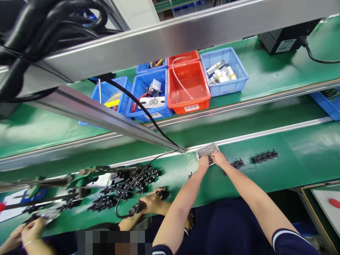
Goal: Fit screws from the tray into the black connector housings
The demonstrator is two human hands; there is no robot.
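A white tray (197, 154) full of small silvery metal pieces, too tiny to name surely, lies near the bench's back edge. At its front left, my left hand (204, 162) reaches in with fingers curled down among the pieces. My right hand (219, 158) dips in from the front right, fingers bent and drawn together. What either hand pinches is too small to make out. Close to my left wrist sits a small black part (191, 175), partly covered by the forearm. Beyond my right wrist are a group of black parts (238, 163) and another row of black parts (265, 156).
A co-worker's hand (152, 202) holds a corded black tool (136, 208) on my left, near a pile of black parts (140, 180). Farther left are another person's hands (33, 230). A metal post (127, 124) slants down behind the tray. Red (189, 85) and blue bins (225, 86) stand on the shelf.
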